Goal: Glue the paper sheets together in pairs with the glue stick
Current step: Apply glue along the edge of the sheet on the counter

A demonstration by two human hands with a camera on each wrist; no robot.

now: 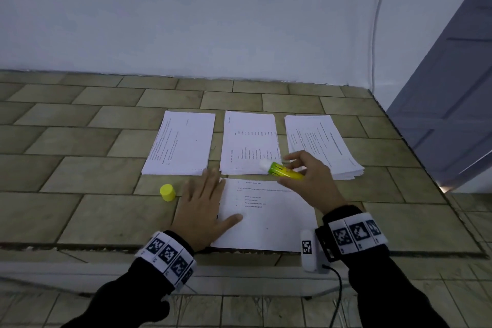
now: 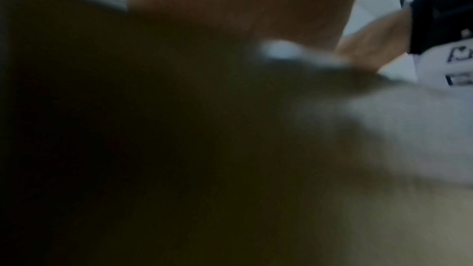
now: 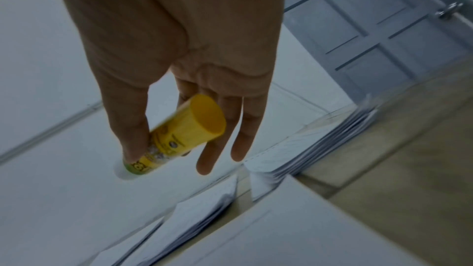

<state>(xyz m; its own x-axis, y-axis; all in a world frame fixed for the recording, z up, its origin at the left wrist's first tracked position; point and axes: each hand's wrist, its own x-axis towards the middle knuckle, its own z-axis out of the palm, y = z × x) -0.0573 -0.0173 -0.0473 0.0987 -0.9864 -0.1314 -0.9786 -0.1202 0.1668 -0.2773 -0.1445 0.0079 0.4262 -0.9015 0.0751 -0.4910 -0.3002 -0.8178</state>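
Head view: I see my left hand [image 1: 205, 208] flat, fingers straight, pressing left edge of near sheet [image 1: 269, 218] on table [image 1: 80, 168]. Right hand [image 1: 308, 181] pinches uncapped glue stick [image 1: 286, 171] over sheet's far edge. Yellow cap [image 1: 167, 192] left of it. 3 stacks [image 1: 249, 141] behind.

Left wrist view: dark, blurred.

Right wrist view: thumb and fingers [image 3: 133, 128] grip stick; 2 fingers straight.

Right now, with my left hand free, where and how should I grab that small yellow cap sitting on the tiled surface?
Pinch the small yellow plastic cap round its cylindrical side wall, coming straight down from above. It looks to stand on end on the tiled surface, with bare tile around it; the left hand lies flat just to its right.
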